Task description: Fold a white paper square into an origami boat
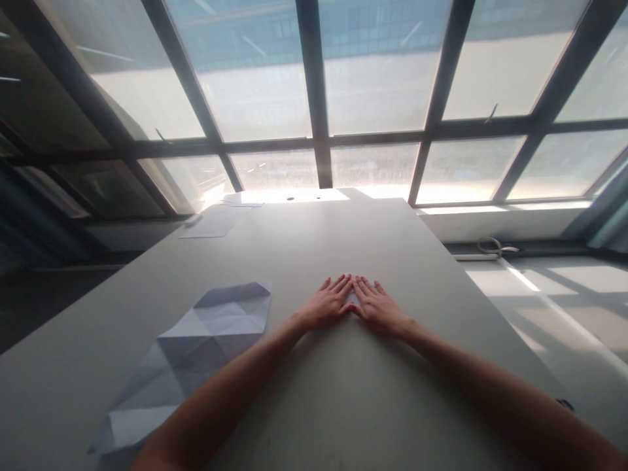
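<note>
Both my hands lie flat on a small piece of folded paper (352, 297) at the middle of the white table (324, 242). My left hand (330, 301) presses on its left side with the fingers stretched out. My right hand (375, 303) does the same on the right, its fingers nearly meeting those of the left. Only a narrow patch of the paper shows between the hands; the rest is hidden under them. Left of my left forearm rests a large creased sheet of paper (216, 314), unfolded and partly covered by that arm.
Flat white sheets (210, 222) lie at the table's far left corner. Beyond the table's far edge stand large windows (375, 85) with dark frames. A coiled cable (490, 246) sits by the wall at right. A small dark object (565, 404) shows near the table's right edge.
</note>
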The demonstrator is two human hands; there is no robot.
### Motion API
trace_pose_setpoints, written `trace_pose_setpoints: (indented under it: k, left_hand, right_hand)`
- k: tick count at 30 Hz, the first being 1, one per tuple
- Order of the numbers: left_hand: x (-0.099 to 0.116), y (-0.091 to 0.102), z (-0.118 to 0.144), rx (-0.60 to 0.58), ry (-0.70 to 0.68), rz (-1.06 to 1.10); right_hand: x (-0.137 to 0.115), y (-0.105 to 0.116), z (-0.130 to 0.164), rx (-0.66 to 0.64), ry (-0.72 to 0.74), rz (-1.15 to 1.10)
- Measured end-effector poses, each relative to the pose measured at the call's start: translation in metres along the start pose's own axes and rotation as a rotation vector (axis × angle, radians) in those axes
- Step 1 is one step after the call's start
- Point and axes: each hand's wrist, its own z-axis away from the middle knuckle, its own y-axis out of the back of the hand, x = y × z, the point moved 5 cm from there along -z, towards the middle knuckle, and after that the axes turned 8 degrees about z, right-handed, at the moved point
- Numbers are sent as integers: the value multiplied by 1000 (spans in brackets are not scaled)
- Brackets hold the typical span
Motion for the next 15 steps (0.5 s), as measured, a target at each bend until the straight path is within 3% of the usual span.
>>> trace_pose_setpoints:
  k: [5, 10, 15]
  left_hand:
    - [1, 2, 1, 12, 30, 5]
    - [2, 2, 1, 1, 32, 5]
    - [1, 1, 1, 27, 20, 5]
  right_hand:
    - [9, 2, 6, -1, -176, 28]
    - [29, -10, 9, 17, -372, 31]
    - [44, -5, 11, 131, -476, 18]
